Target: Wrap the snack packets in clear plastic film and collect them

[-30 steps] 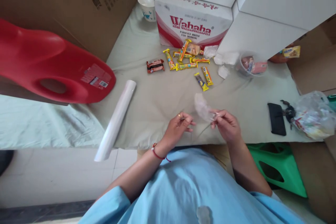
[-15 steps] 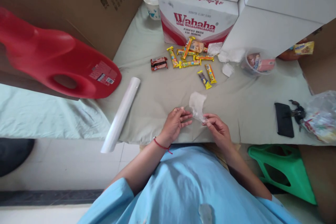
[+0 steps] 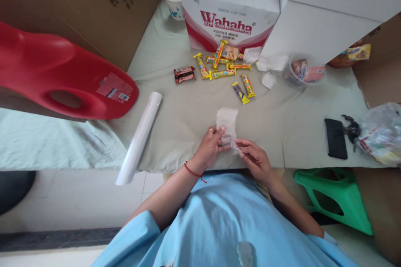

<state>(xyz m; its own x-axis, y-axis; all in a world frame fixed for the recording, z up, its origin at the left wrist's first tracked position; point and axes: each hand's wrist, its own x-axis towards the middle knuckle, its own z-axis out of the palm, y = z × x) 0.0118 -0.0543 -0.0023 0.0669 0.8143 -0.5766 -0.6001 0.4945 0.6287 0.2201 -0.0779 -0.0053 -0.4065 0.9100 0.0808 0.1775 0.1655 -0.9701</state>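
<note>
A small, thin, whitish see-through plastic bag point(image 3: 228, 119) is held upright over the near edge of the table, between both hands. My left hand point(image 3: 209, 147) is closed on its left side, the thumb lying over the plastic. With thumb and fingertips, my right hand point(image 3: 255, 160) pinches the bag's lower right corner. Farther back lie several yellow-wrapped snack bars point(image 3: 222, 74), two of them closest to the hands: a dark-and-yellow bar point(image 3: 240, 92) and a yellow-and-red bar point(image 3: 247, 85). A brown-red snack packet point(image 3: 184, 74) is to their left.
To the left lie a white roll point(image 3: 139, 137), overhanging the table edge, and a large red jug point(image 3: 87, 79). A Wahaba-style printed carton point(image 3: 230, 18) and paper cup point(image 3: 173, 3) stand behind. Rightward are crumpled white pieces point(image 3: 268, 80), a plastic tub point(image 3: 305, 73) and a black phone point(image 3: 336, 138).
My left hand has closed on the bag, where its fingers were apart beside it. The bag has shifted slightly left and spread flatter. The right hand keeps its pinch.
</note>
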